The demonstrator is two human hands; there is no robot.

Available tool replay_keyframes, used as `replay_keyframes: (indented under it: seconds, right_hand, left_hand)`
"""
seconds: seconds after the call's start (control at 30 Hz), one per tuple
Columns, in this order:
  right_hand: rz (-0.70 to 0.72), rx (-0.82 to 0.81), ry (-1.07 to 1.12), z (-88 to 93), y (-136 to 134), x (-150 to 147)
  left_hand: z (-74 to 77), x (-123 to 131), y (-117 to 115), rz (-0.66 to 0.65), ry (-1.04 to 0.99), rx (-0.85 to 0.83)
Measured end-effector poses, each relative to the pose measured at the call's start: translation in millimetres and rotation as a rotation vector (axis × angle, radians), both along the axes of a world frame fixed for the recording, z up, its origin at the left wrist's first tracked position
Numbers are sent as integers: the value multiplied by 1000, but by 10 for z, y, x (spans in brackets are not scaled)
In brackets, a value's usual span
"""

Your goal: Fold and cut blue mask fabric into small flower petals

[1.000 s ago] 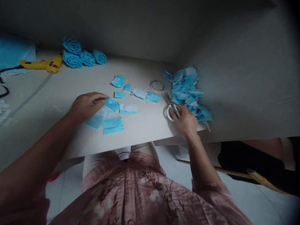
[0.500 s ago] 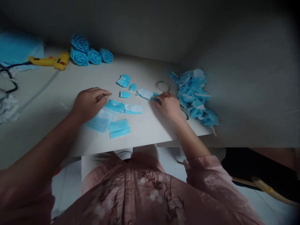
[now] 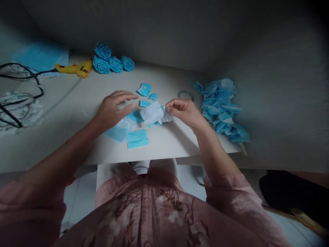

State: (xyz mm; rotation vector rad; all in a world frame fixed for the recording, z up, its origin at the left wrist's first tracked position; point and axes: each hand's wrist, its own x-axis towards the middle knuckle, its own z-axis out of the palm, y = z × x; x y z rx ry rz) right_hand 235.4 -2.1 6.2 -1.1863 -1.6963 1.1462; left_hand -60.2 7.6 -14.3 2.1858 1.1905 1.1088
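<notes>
My right hand (image 3: 183, 110) pinches a white-and-blue piece of thin fabric (image 3: 152, 112) by its right end, holding it above the table. To the left of that piece, my left hand (image 3: 117, 108) hovers with thumb and fingers apart and nothing between them. Beneath and beside the hands lie a flat blue fabric rectangle (image 3: 137, 138) and a sheer pale-blue piece (image 3: 115, 133). Small blue scraps (image 3: 144, 89) rest just beyond. The held piece partly hides other blue pieces under it.
Several rolled blue fabric roses (image 3: 102, 64) stand at the back, beside a yellow glue gun (image 3: 83, 69) with a black cable. A heap of blue scraps (image 3: 221, 103) lies at the right by the wall, near a ring-shaped roll (image 3: 185, 95). White tangled strips (image 3: 17, 113) are at far left.
My right hand has lifted the white-and-blue fabric piece off the table and moved it left. The fingers of my left hand have spread apart. The view has shifted slightly left.
</notes>
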Motion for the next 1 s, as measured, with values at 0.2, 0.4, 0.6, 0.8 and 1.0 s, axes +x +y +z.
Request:
replay_keyframes:
  seconds: [0.2,0.4,0.6,0.8,1.0]
  right_hand:
    - [99,31,67,120,115,-224]
    - [117,41,102,125,275,-223]
    - [51,-54,170,9,485,-190]
    - [-80,-89,332,-220,448,-327]
    - [-74,-38,307,-286,334,-469]
  left_hand:
    - [200,233,-35,-201,-167,-257]
    - [155,319,200,-147,-436,-503]
    - [-4,109,376,0,-548,-474]
    - [-54,-9,373,232,-69,-43]
    - [-33,200,194,60,-81,44]
